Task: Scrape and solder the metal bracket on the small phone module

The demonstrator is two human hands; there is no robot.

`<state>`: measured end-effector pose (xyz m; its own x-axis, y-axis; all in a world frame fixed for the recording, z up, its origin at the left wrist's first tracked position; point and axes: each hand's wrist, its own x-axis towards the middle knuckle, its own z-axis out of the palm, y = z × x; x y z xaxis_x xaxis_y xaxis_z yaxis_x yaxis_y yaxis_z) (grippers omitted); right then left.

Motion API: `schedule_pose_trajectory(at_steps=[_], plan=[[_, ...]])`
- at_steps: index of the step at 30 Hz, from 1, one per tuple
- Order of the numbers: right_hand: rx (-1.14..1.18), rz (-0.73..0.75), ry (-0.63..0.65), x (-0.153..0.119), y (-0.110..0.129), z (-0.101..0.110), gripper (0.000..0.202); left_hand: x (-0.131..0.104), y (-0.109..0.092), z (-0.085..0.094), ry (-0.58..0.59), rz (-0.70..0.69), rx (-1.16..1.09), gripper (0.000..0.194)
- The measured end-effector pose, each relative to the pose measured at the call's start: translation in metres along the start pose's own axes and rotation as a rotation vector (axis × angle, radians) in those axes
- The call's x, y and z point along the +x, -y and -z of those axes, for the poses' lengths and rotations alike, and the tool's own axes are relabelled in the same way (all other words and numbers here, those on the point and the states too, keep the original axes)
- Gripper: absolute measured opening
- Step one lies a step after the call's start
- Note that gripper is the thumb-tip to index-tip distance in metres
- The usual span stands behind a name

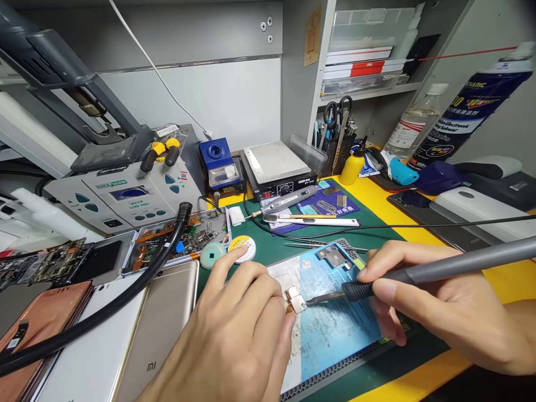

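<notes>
Right hand: closed pen-style around a soldering iron, fingers near the front of the handle, tip pointing left. Left hand: back to camera, thumb and index apparently pinching a small metal part; exact finger contact partly hidden.

Small part sits at the left fingertips, over the pale strip of a blue work pad, coppery strip showing on its left side. Iron tip is at its right edge, looks touching; can't tell if any solder has melted.

Progress, judged: part picked up, iron in hand, tip brought to the part, so mid-step on this joint. No finished joint can be made out. Left to do, as it stands: the heating itself, then letting go of both part and iron.

Further out: circuit board at the top of the pad, neither hand on it. Tweezers just beyond, lying down. Round tin and green tub past the left fingers. Brush and grey pen tool on the green mat; hot plate and blue iron stand at the back.
</notes>
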<state>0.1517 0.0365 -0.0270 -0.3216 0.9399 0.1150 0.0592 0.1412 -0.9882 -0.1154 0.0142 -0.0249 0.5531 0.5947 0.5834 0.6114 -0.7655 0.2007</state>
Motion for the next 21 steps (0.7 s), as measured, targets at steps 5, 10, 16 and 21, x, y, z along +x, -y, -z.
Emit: schedule_pose_trajectory(at_steps=[5,10,16,21], plan=[[-0.017,-0.009,0.011,-0.0005,-0.0002,0.0000,0.007,0.0012,0.0013,-0.0022,0.009,0.014,-0.004,0.016],[-0.019,-0.023,0.019,-0.0021,-0.0005,0.0014,0.005,0.0023,0.0017,-0.0056,-0.001,0.017,0.001,0.017],[-0.018,-0.023,0.012,-0.0026,-0.0009,0.0002,0.007,0.0021,-0.0001,-0.0047,0.032,0.040,-0.008,0.016],[-0.017,-0.039,0.013,-0.0016,-0.0020,0.0005,0.005,-0.0006,0.0017,-0.0041,-0.019,-0.008,-0.005,0.015]])
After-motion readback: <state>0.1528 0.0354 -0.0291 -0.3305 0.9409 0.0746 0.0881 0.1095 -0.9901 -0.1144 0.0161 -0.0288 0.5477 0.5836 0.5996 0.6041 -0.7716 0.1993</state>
